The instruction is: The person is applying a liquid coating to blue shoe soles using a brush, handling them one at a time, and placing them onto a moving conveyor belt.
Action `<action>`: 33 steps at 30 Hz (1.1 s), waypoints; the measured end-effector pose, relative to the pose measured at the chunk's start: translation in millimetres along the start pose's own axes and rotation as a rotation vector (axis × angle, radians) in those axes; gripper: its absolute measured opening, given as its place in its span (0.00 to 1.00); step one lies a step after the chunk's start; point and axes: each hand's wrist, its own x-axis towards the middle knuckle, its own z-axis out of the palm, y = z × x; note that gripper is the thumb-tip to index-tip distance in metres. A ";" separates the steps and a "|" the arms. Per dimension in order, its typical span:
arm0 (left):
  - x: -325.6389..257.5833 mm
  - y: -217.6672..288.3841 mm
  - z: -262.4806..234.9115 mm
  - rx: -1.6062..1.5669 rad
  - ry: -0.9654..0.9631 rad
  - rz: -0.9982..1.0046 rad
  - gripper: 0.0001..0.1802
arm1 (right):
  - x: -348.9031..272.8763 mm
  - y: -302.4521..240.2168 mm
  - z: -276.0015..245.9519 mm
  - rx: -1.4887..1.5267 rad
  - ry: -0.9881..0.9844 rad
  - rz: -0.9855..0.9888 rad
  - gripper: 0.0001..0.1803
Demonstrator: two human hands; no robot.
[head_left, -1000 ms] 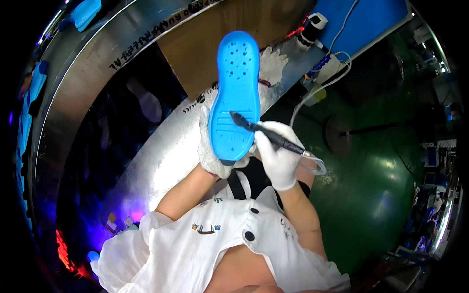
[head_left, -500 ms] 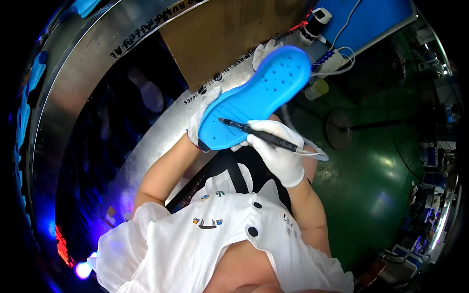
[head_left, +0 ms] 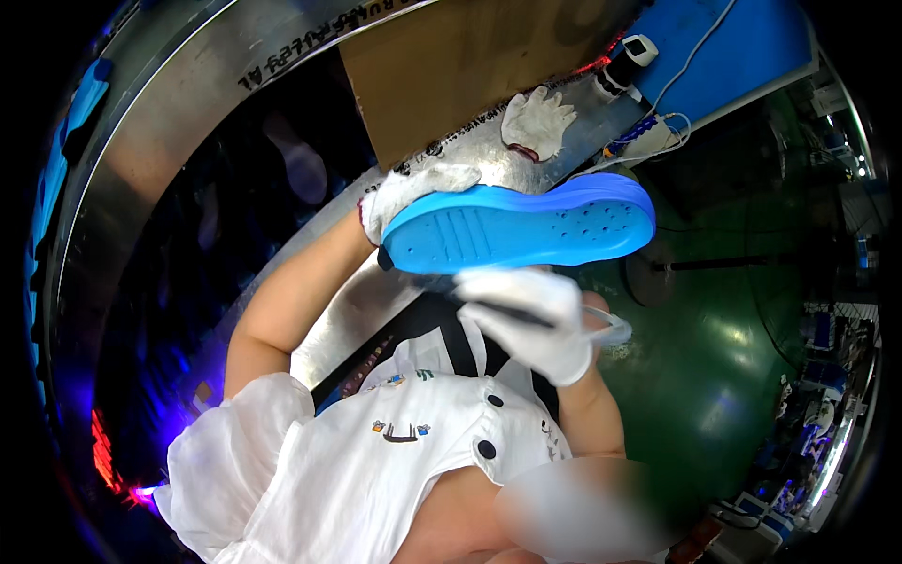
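Observation:
A bright blue shoe sole (head_left: 517, 233) with small holes and ridges hangs in front of me, its patterned face turned toward me. My left hand (head_left: 406, 199), in a white glove, is closed on its left end and upper edge. Just below the sole is my right hand (head_left: 536, 324), gloved too and smeared by motion. It grips a black pen-like tool (head_left: 515, 312) with a pale cable (head_left: 615, 329) looping off behind. The tool's tip is too blurred to make out and appears apart from the sole.
A loose white glove (head_left: 537, 124) lies on the metal ledge (head_left: 484, 155) beside a brown cardboard sheet (head_left: 451, 80). Pale soles (head_left: 303, 169) lie in the dark trough to the left. A black-and-white device (head_left: 628, 64) and cables stand at the far right, by a blue panel (head_left: 733, 47).
The sole has swung from a steep slant to nearly level, its right end dropping. My right hand with the tool has moved down off the sole's face. The loose glove now shows fully.

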 end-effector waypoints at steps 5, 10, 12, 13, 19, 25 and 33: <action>-1.1 15.2 -1.6 0.315 0.032 0.104 0.20 | 0.6 -12.8 -10.9 -0.449 -0.196 -0.156 0.14; 2.7 -10.2 -24.1 0.303 0.056 0.215 0.21 | 5.6 1.2 -19.8 -0.203 0.050 -0.117 0.15; -3.7 -3.9 -20.6 0.331 0.188 0.098 0.21 | 1.7 -14.5 -20.3 -0.366 -0.116 -0.143 0.16; -5.4 13.4 -7.4 0.376 0.190 -0.002 0.23 | -0.6 -26.4 -21.6 -0.452 -0.219 -0.115 0.15; -7.9 18.7 -9.6 0.485 -0.160 0.418 0.27 | 6.2 -8.1 -34.5 -0.338 0.004 -0.157 0.14; -10.6 32.1 0.5 0.520 -0.069 0.286 0.25 | 6.7 -16.0 -45.3 -0.514 0.026 -0.189 0.14; -8.4 27.2 -7.2 0.155 0.233 0.068 0.21 | 5.1 -2.0 -62.1 -0.613 0.040 -0.220 0.16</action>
